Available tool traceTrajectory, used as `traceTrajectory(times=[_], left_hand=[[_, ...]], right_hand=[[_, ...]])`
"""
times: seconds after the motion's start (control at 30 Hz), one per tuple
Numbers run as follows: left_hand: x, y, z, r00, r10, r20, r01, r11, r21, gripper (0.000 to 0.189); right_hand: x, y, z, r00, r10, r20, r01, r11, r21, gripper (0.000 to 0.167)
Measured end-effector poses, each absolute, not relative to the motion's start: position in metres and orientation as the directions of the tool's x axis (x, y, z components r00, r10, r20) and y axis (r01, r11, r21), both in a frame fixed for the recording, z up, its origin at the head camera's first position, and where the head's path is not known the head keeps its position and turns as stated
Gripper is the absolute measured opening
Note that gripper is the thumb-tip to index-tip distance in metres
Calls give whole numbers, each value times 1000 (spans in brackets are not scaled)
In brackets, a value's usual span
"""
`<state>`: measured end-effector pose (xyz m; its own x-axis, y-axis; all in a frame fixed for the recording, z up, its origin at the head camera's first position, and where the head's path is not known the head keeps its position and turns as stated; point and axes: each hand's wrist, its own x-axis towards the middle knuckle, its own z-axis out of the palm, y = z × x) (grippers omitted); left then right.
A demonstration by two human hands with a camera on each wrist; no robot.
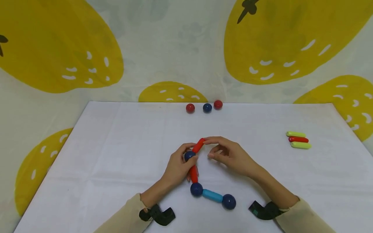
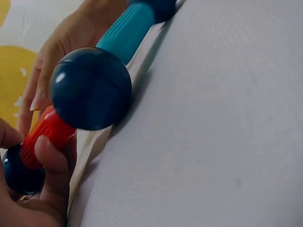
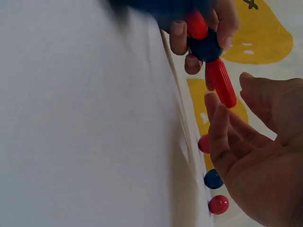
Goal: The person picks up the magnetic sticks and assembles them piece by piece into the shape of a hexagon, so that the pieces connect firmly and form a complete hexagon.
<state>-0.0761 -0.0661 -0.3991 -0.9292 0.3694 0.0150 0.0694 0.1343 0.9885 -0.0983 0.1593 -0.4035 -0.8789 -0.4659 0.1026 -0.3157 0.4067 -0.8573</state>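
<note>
The left hand (image 1: 176,165) grasps a dark blue ball (image 1: 189,156), which joins two rods: the upper red rod (image 1: 198,145) points obliquely away from the person, and the lower red rod (image 1: 193,174) comes down to a second ball (image 1: 196,189). From there a light blue rod (image 1: 212,195) leads rightward to a third ball (image 1: 229,202); this whole chain is at the near middle part of the white surface (image 1: 116,139). The right hand (image 1: 234,158) is released, its index finger at the free end of the upper red rod, but I cannot tell whether they touch. Near the far edge, another blue ball (image 1: 207,108) is between two red balls (image 1: 190,108), and at the right lie three loose rods (image 1: 301,145).
</note>
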Motion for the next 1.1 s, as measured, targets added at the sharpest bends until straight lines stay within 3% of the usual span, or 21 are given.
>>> traceTrajectory(times=[0.2,0.4,0.63,1.1], left_hand=[[-74,-65,-398,-952,306,30,69,117,991,31],[-73,-62,-400,-969,215,122,161,179,971,23],[-73,-65,-403,-966,189,174,214,218,952,29],[-75,-64,-406,-961,183,207,242,197,950,30]], right_hand=[[-97,167,-391,-891,-450,61,-292,463,-837,36],[-96,196,-379,-920,-383,82,-278,491,-825,29],[-98,228,-375,-960,-256,115,-237,517,-823,27],[-171,224,-393,-977,-174,123,-198,524,-829,33]])
